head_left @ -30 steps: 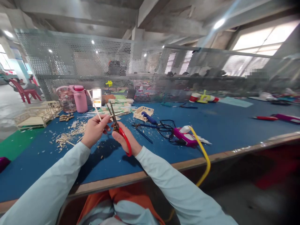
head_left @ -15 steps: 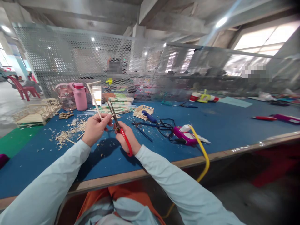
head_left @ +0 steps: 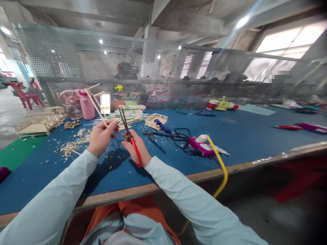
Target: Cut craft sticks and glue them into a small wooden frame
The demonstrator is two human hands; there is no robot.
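My left hand (head_left: 100,137) is closed on a thin wooden stick frame (head_left: 95,103) that rises up and to the left, with short cross pieces near its top. My right hand (head_left: 135,148) grips red-handled scissors (head_left: 129,136), the blades pointing up beside the stick, just right of my left fingers. Both hands hover above the blue table (head_left: 242,139), close to its front edge. Wood chips (head_left: 74,144) lie scattered under and left of my left hand.
A purple glue gun (head_left: 201,146) with a yellow hose (head_left: 221,166) and black cable lies to the right. Behind are a stick pile (head_left: 130,115), small wooden frame (head_left: 156,120), pink jug (head_left: 87,105), wooden model (head_left: 38,124) and a mesh screen (head_left: 153,75) with a person beyond.
My left hand has tilted the stick frame further left and raised it, bringing its cross pieces into sight. The scissors stay beside it, shifted slightly.
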